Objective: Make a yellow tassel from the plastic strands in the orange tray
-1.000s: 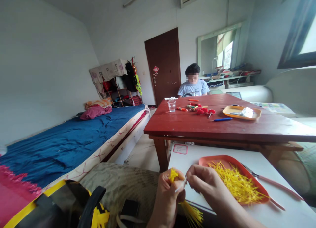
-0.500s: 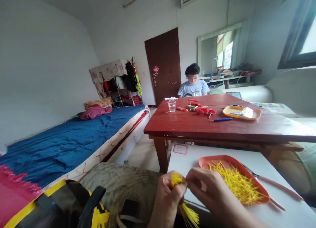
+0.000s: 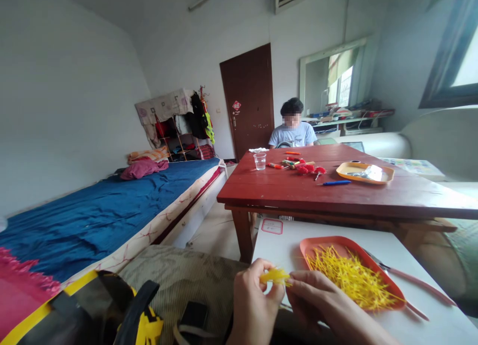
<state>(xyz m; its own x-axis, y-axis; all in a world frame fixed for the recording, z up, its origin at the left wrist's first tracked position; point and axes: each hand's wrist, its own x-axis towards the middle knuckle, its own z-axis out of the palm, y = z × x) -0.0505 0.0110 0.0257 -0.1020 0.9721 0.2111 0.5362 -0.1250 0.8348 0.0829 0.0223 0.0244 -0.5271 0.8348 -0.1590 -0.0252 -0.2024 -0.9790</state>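
Low in the view, my left hand (image 3: 254,297) is closed around a bundle of thin yellow strands (image 3: 274,275), which points to the right. My right hand (image 3: 317,292) has its fingertips pinched at the right end of that bundle. Just beyond my right hand, an orange tray (image 3: 328,241) holds a heap of loose yellow strands (image 3: 351,280). Scissors with pink handles (image 3: 418,283) lie against the tray's right side. The tray rests on a white board (image 3: 282,245).
A dark red table (image 3: 269,188) stands ahead, bearing a clear cup (image 3: 260,161), red pieces (image 3: 306,169), a blue pen-like tool (image 3: 334,183) and a yellow tray (image 3: 341,175). A person (image 3: 293,131) sits behind it. To the left are a bed (image 3: 112,205) and a black-and-yellow bag (image 3: 85,310).
The yellow bundle has turned from hanging downward to lying sideways between my hands. My right hand has shifted slightly down, still at the bundle.
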